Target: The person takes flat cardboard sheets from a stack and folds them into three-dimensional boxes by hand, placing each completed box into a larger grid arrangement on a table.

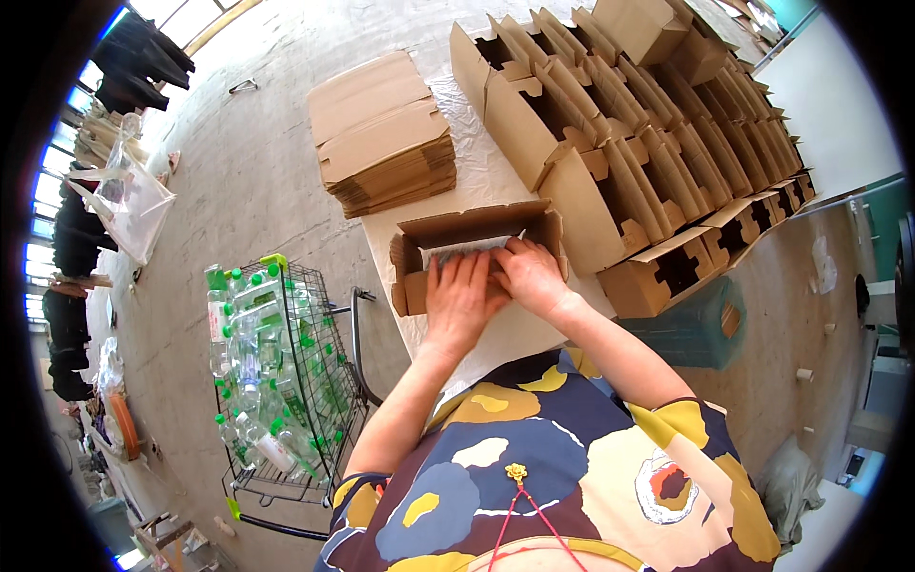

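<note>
A: What occupies the centre of the frame?

B: An open carton point(477, 223), rectangular, of plain brown corrugated board, with upright walls. Pale, glossy material point(457, 250) lies inside it; its exact nature cannot be told.

A: And the hands?

B: The left hand point(462, 297) lies across the carton's near wall, fingers long and nearly straight, tips directed into the opening, thumb set apart. The right hand point(534, 276) is just beside it, at the right part of the same wall, its fingers bent inward. The two nearly meet. Whether either pinches the board cannot be told, since the undersides are hidden.

A: What supports the carton?

B: A work surface covered by a white sheet point(469, 119), finely wrinkled where it shows at upper centre. Behind the carton and to its left rises a stack of flattened cardboard point(376, 119), smooth on top, ridged along its layered edges.

A: The upper right?

B: Close rows of brown cartons point(629, 124), open, with notched and cut-out flaps. Beneath their lower edge sits a translucent blue-green plastic bin point(672, 334).

A: And the left?

B: A black wire-mesh cart point(319, 381), filled with clear plastic bottles point(250, 353) bearing green caps, stands on a grey floor point(238, 181) of scuffed, mottled texture.
</note>
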Motion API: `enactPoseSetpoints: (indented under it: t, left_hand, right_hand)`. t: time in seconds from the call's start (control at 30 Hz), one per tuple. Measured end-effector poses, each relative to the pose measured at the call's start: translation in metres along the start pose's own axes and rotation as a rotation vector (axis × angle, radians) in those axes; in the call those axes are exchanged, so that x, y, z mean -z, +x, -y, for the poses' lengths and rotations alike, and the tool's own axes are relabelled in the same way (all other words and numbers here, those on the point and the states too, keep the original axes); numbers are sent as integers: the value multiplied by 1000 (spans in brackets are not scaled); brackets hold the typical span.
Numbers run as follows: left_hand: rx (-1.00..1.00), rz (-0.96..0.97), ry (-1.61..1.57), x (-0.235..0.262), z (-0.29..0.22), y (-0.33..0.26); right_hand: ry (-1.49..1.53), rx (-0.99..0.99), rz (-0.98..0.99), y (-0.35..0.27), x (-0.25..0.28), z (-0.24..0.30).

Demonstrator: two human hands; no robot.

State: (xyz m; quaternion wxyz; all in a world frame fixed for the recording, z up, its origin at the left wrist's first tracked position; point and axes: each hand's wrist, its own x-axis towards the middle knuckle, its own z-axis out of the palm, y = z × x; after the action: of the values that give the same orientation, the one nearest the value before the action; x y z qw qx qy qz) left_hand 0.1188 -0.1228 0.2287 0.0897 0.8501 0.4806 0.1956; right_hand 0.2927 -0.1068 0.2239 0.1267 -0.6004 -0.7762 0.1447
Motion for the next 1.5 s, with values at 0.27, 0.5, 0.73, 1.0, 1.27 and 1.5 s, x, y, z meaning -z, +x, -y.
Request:
enactPoseSetpoints:
  t: [0.27,0.5,0.73,1.0,1.27,1.5]
  left_hand:
    - [-28,27,29,-5,1,0]
    - [-229,146,5,18,29,17]
    - [-266,173,23,44,64,31]
    - [-22,21,-545,38,25,-5]
    - [-41,15,-429,27,-16,-15]
    - [40,-75,-520,20,-21,-16]
  right_hand:
    - [364,208,-387,5,76,14]
    - [124,138,-309,31,100,-45]
    - [128,-97,3,16,82,-26]
    - [264,-154,-88,7,48,-20]
    - [261,-202,-26,9,50,-16]
    - [302,-203,-45,9,48,-20]
